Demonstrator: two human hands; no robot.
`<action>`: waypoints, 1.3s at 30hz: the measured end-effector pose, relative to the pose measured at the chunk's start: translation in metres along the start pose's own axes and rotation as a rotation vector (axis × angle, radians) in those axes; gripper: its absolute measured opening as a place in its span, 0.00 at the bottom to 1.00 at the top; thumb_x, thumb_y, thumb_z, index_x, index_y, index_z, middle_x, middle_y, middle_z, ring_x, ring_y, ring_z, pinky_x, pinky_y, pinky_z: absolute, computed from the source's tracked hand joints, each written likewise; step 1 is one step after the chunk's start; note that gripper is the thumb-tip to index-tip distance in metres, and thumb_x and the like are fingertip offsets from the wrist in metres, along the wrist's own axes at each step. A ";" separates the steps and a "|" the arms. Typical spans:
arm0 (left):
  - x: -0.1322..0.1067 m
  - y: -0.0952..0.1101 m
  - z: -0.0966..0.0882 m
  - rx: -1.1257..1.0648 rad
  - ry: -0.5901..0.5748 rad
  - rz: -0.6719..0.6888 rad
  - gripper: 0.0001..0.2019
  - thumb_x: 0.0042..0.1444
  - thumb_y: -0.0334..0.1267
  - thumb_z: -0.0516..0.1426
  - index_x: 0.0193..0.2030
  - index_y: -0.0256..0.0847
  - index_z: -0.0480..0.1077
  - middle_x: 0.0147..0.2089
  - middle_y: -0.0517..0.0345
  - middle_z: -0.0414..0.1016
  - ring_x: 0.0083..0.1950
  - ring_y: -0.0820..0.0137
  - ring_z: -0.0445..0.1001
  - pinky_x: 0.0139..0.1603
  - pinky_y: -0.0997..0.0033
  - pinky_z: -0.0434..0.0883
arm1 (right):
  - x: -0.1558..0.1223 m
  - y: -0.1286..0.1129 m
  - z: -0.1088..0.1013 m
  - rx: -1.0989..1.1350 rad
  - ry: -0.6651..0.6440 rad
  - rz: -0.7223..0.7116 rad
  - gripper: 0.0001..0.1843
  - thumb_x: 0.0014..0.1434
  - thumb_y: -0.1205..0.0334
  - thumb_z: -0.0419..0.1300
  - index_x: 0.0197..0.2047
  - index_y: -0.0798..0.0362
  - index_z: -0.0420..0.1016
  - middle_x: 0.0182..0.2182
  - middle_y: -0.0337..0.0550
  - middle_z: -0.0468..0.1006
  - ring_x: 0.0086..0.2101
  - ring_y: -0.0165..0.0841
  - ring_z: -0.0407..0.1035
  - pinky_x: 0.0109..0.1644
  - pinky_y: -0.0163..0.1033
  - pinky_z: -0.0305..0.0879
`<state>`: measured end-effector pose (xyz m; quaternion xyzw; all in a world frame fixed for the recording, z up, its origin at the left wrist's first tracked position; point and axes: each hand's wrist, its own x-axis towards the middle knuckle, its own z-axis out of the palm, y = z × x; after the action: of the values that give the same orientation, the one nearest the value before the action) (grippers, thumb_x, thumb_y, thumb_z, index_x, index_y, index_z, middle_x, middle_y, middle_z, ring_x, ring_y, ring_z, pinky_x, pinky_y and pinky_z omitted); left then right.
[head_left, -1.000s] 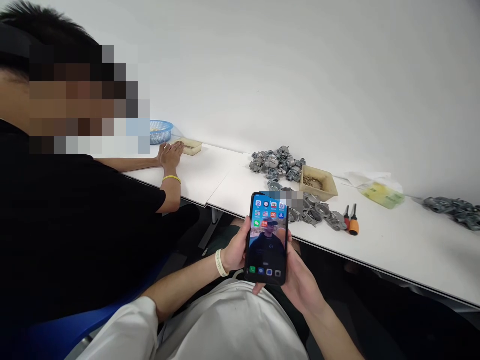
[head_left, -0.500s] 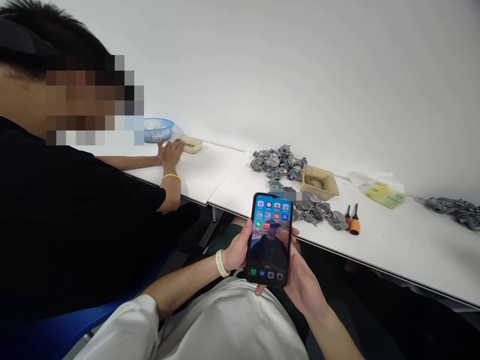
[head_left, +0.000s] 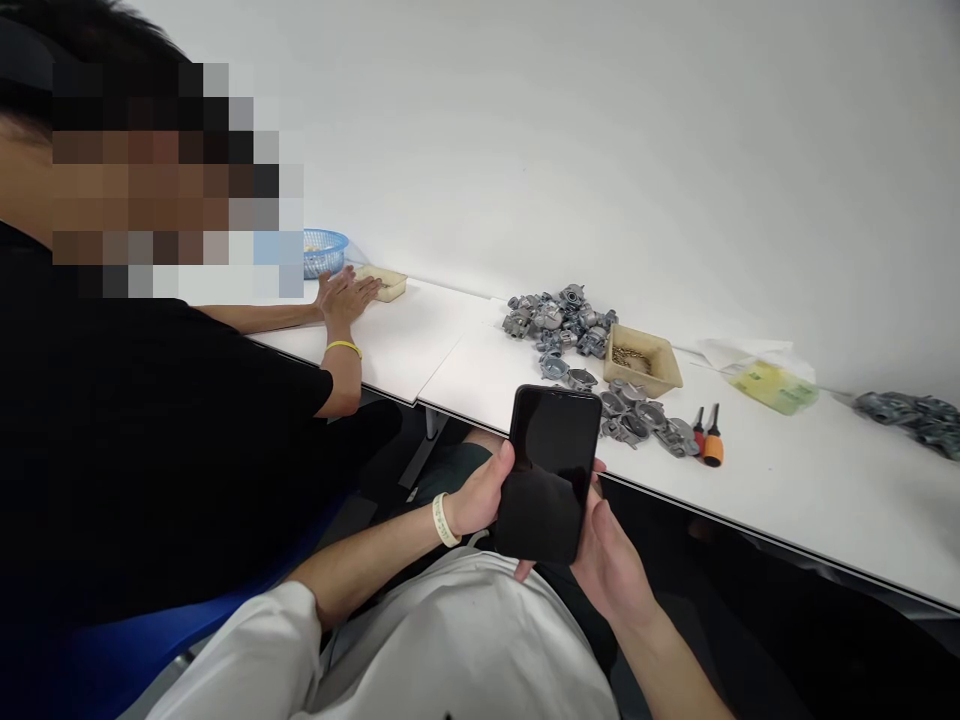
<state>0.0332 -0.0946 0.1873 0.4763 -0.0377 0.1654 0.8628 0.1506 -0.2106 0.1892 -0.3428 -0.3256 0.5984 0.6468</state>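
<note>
A black smartphone [head_left: 549, 475] with a dark screen is held upright above my lap, just in front of the table's near edge. My left hand [head_left: 480, 495] grips its left side, thumb along the edge and fingers hidden behind it. Around the right side and lower back of the phone closes my right hand [head_left: 611, 550], its fingers mostly out of sight. Beyond the phone, grey metal castings [head_left: 637, 415] lie on the white table [head_left: 787, 510]. Two screwdrivers [head_left: 712, 440], one orange-handled and one red-handled, rest beside them.
A cream bin [head_left: 646, 362] of small brass-coloured screws stands by a heap of castings [head_left: 559, 315]. Further right are a yellow-green plastic bag [head_left: 776, 385] and more castings [head_left: 911, 420]. At left sits a co-worker [head_left: 150, 440], one hand near another bin [head_left: 394, 285]; a blue basket [head_left: 326, 252] is behind.
The phone's screen has gone from a lit home page to black, and the phone has shifted slightly right. The co-worker's head has moved a little left and their hand has shifted.
</note>
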 end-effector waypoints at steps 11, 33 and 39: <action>-0.010 -0.003 -0.002 0.291 0.011 0.104 0.33 0.63 0.64 0.45 0.54 0.34 0.69 0.24 0.56 0.74 0.19 0.71 0.73 0.20 0.75 0.68 | 0.004 0.003 -0.009 -0.018 0.081 -0.022 0.28 0.63 0.36 0.55 0.52 0.48 0.79 0.45 0.49 0.83 0.41 0.49 0.78 0.39 0.55 0.78; 0.005 0.012 0.008 0.830 -0.067 0.463 0.25 0.66 0.41 0.55 0.69 0.42 0.61 0.47 0.48 0.73 0.49 0.67 0.72 0.57 0.64 0.69 | -0.005 -0.034 -0.028 -0.122 0.116 -0.135 0.35 0.64 0.30 0.43 0.49 0.43 0.81 0.37 0.49 0.83 0.29 0.46 0.78 0.30 0.52 0.76; 0.003 0.012 0.006 0.851 -0.050 0.392 0.25 0.66 0.42 0.54 0.68 0.40 0.62 0.47 0.48 0.74 0.49 0.67 0.72 0.56 0.64 0.70 | -0.005 -0.036 -0.021 -0.090 0.149 -0.143 0.33 0.65 0.32 0.46 0.51 0.44 0.81 0.40 0.50 0.83 0.33 0.47 0.79 0.26 0.49 0.75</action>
<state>0.0324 -0.0934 0.2011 0.7756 -0.0765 0.3143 0.5421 0.1871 -0.2185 0.2074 -0.3907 -0.3267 0.5083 0.6944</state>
